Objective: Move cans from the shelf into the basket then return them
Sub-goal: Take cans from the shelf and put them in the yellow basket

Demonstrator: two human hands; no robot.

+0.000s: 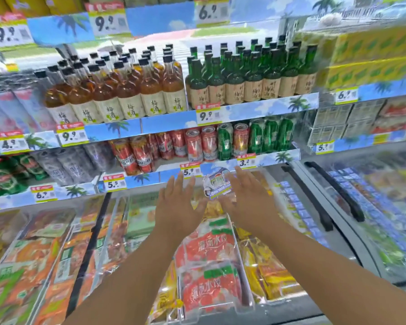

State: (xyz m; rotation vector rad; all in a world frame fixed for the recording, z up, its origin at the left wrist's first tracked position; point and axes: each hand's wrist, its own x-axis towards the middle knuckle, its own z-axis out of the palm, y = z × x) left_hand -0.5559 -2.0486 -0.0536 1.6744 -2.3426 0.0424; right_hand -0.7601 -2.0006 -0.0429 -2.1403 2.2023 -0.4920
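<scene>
Because both reach up over the near freezer with fingers spread and nothing held, the left hand and right hand seem poised to take the red cans on the far shelf.

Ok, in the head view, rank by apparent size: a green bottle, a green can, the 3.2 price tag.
Largest to smallest as they look:
1. green bottle
2. green can
3. 3.2 price tag
The bottle stands on a higher, farther shelf, so its true lead over the can may be greater than it looks.
</scene>
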